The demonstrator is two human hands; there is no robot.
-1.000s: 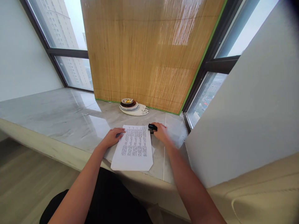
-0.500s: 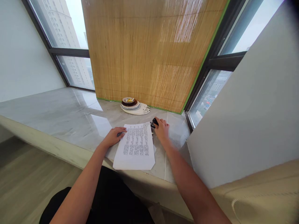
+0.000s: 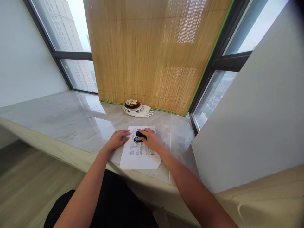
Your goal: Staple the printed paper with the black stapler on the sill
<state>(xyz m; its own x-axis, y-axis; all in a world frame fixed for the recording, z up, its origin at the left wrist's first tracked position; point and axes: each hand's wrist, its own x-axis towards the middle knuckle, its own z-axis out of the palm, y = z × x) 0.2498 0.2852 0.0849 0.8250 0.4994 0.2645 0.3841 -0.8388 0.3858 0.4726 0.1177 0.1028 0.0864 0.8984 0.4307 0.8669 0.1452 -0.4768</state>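
A printed sheaf of white paper [image 3: 140, 153] lies on the marble ledge [image 3: 71, 117] in front of me. My left hand [image 3: 117, 139] rests on the ledge at the paper's left edge, fingers laid flat on its upper left corner. My right hand [image 3: 150, 139] is over the upper part of the paper, fingers wrapped round a small black stapler [image 3: 140, 136] that points left towards my left hand.
A stack of plates [image 3: 137, 108] stands at the back of the ledge against a bamboo blind [image 3: 152, 53]. A white wall panel [image 3: 249, 110] rises close on the right. Windows flank the blind, and the ledge runs far to the left.
My right hand has carried the black stapler from beside the paper's upper right corner leftwards onto the top of the page. The left hand has stayed at the left edge.
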